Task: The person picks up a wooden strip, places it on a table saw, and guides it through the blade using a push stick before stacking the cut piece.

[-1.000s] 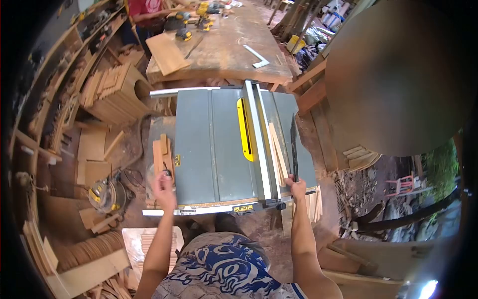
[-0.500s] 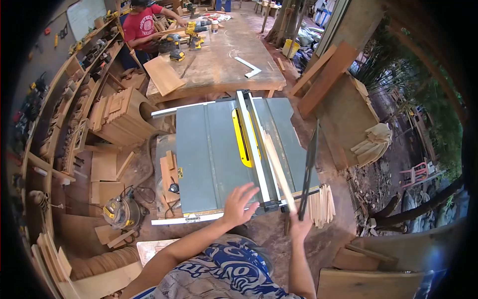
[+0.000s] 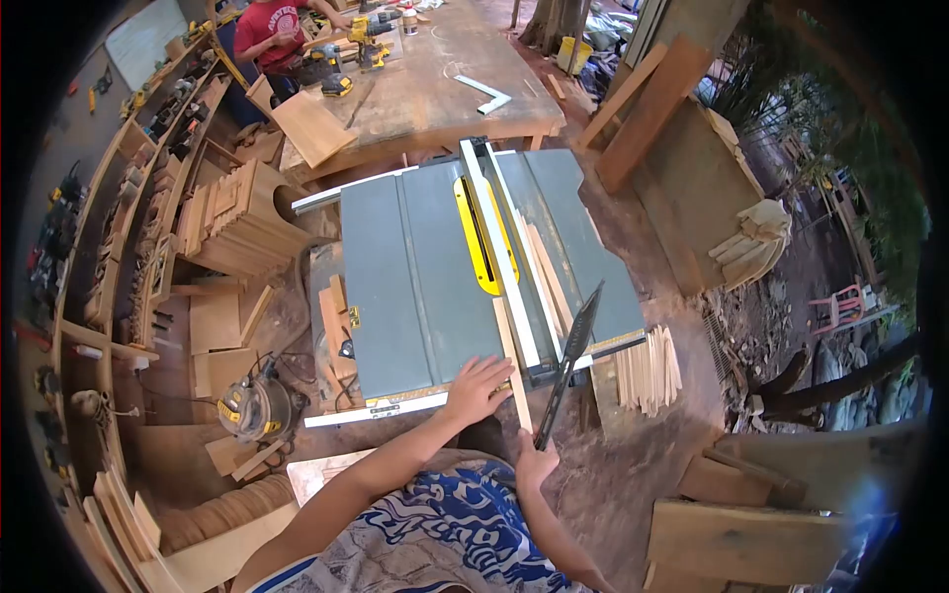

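A thin wooden strip lies along the left side of the white fence on the grey saw table, its far end near the yellow insert. Against the strip's left side, near the table's front edge, rests my left hand, its fingers spread. My right hand is closed around the strip's near end and the handle of a black push stick, which slants up to the right. Right of the fence, more strips lie on the table.
Cut strips are bundled at the table's right front corner. Beyond the saw stands a workbench with drills and a metal square. Another person is at its left. A shop vacuum sits on the floor at left.
My right hand has moved left with the push stick and a strip, from the fence's right side to its left. My left hand now rests beside the strip. The view has shifted.
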`<action>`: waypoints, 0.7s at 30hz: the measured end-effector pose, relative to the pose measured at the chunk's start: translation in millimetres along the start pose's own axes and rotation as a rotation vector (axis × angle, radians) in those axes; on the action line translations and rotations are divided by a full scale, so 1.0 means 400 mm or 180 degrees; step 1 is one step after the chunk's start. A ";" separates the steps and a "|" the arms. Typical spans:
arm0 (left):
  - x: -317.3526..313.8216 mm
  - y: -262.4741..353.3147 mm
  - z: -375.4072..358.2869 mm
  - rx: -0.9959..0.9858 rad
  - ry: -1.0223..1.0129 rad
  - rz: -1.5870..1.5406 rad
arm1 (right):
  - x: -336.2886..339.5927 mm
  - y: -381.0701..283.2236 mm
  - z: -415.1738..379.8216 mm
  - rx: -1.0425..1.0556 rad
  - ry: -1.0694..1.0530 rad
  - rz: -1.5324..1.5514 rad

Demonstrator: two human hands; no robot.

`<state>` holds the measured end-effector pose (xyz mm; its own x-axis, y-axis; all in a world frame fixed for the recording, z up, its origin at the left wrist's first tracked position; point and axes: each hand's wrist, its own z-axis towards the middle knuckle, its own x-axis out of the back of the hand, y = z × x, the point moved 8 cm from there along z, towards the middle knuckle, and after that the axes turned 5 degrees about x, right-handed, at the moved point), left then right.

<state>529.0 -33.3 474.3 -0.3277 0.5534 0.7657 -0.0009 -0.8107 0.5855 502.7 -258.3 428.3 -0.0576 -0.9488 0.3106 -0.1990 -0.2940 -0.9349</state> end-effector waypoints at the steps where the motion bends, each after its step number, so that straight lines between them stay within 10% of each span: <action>1: -0.008 -0.002 0.008 0.0013 -0.0049 -0.0015 | -0.002 -0.015 0.012 -0.0048 0.0012 -0.0019; 21: -0.015 0.030 0.031 -0.0082 -0.0457 0.0587 | 0.036 -0.005 -0.004 -0.1011 0.0332 0.1485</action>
<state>542.5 -43.9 480.0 -0.1868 0.4155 0.8902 0.0220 -0.9042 0.4266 500.7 -271.4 434.9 -0.3029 -0.9486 -0.0922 -0.4125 0.2176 -0.8846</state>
